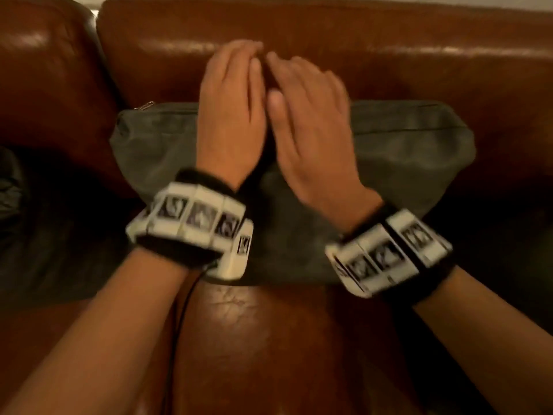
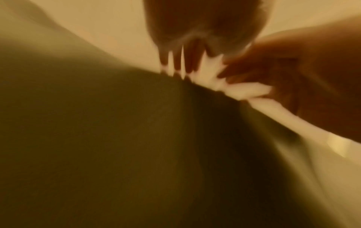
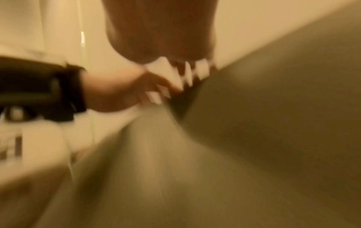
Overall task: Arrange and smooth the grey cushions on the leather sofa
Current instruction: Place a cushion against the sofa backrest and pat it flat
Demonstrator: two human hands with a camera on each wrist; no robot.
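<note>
Two forearms wearing marker-covered wristbands (image 1: 191, 223) reach from the near edge over the grey cushion (image 1: 404, 151), which lies on the seat of the brown leather sofa (image 1: 359, 40) against its backrest. Left hand (image 1: 232, 115) and right hand (image 1: 311, 130) lie side by side over the cushion's middle, fingers straight and close together, hiding its centre. Both wrist views are smeared by blur; a dark shape (image 1: 12, 187) left of the cushion is cut off and unclear.

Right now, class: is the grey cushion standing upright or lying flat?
Upright: the grey cushion leans against the sofa backrest, zipper edge on top.
</note>
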